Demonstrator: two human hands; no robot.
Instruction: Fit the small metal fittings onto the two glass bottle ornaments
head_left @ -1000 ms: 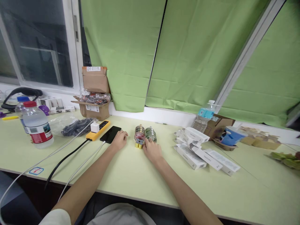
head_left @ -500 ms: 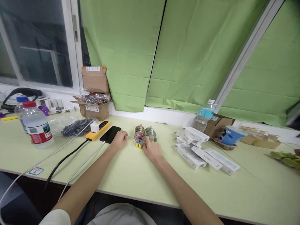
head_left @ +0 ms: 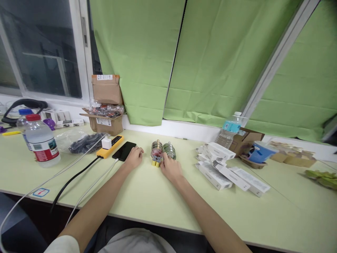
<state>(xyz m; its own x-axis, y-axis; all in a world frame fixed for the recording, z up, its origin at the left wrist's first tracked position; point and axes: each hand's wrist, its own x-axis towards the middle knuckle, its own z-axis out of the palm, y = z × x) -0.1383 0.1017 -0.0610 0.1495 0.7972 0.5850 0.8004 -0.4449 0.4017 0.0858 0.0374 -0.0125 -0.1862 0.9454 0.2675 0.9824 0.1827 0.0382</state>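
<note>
My left hand (head_left: 134,157) rests on the table at the right edge of a black phone (head_left: 124,151). Its fingers are loosely bent and apart, with nothing seen in them. Several small yellow cylinders with grey tops (head_left: 156,162) stand upright, grouped close together. At their right side, my right hand (head_left: 171,168) is closed, thumb and index finger pinching at one of the cylinders; the fingers partly hide it. Just behind stand two lidded clear jars: one with pinkish contents (head_left: 157,149), the other a greenish jar (head_left: 169,150), partly covered by my right hand.
A yellow power strip (head_left: 110,147) with a white plug and cables lies left, near bottles (head_left: 43,144) and an open cardboard box (head_left: 105,123). White boxes (head_left: 223,168) are heaped right, before a water bottle (head_left: 229,131) and a blue tub (head_left: 259,153).
Both hands, the cylinders and the jars look almost unmoved. At the far right edge, fingertips seen earlier by the green item are out of view now.
</note>
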